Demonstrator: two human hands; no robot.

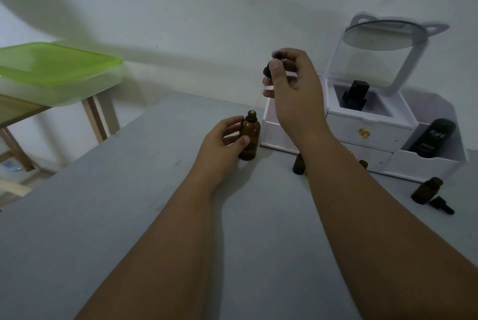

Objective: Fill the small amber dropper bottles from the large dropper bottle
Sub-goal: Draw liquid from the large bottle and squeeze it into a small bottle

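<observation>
Grey counter [129,190] runs up to a white wall; the left hand [222,146] curls round the large amber bottle [250,138], which stands upright on it with its mouth open; the right hand [294,86], raised above and to the right, pinches the black bulb of the dropper [267,72], whose glass pipette slants down to just over that mouth; three small amber bottles [298,164] stand right of the forearm, the farthest [426,190] beside a loose black dropper cap [442,205]; a white organizer [367,133] sits behind.

A home room: a white vanity organiser [362,133] (mirror on top) and a lidded storage box [59,74].
</observation>
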